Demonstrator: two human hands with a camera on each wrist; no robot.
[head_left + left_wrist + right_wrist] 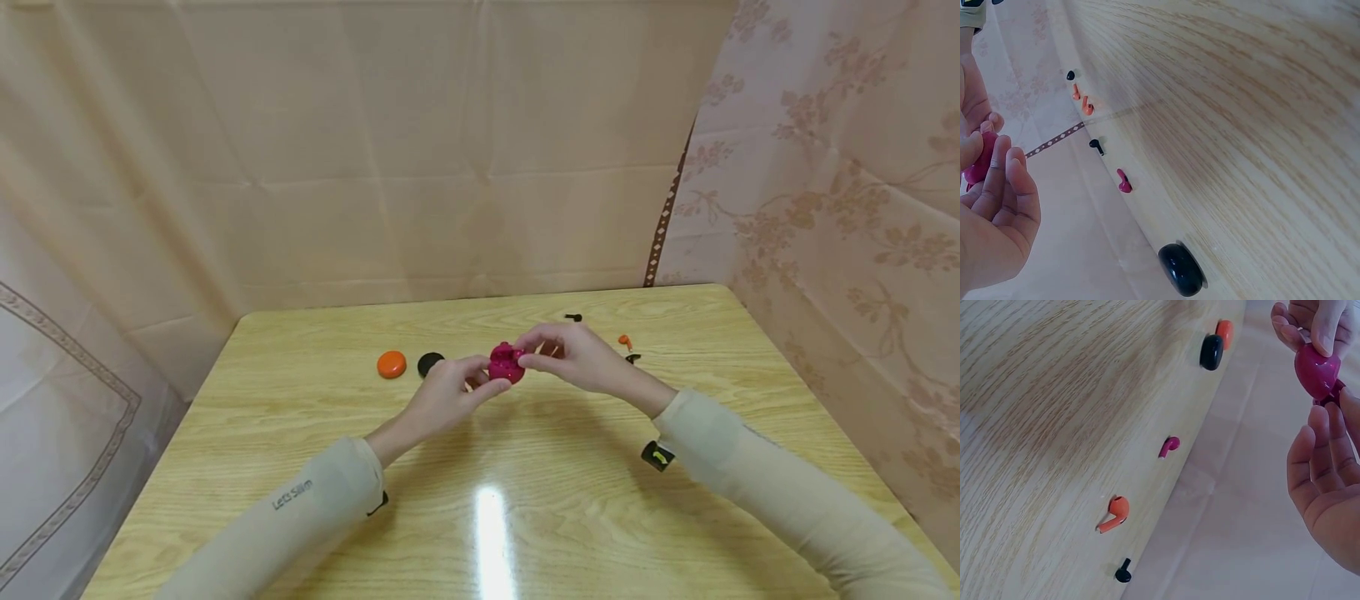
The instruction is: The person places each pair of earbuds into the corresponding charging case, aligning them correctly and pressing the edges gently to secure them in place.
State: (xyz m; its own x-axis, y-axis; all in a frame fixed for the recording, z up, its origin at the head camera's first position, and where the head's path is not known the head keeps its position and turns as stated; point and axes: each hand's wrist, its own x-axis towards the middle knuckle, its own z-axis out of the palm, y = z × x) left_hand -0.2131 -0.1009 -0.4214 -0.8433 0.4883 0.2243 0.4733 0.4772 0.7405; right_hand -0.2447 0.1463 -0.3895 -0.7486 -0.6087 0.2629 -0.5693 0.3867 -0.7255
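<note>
My left hand (450, 387) grips a small glossy magenta earbud case (507, 372), held up over the table with its lid raised. At the right side of the case, the thumb and fingertips of my right hand (573, 357) pinch a small magenta earbud (520, 355), mostly covered by the fingers. The case's rounded, shiny underside shows in the right wrist view, under the left thumb. Another magenta earbud (1124, 181) lies on the table, hidden behind the right hand in the head view.
An orange round case (392, 364) and a black round case (430, 363) stand left of the hands. Beyond and right of the right hand lie black earbuds (1096, 146) and orange earbuds (1087, 105). Cloth curtains (450, 167) hang behind the wooden table (300, 400).
</note>
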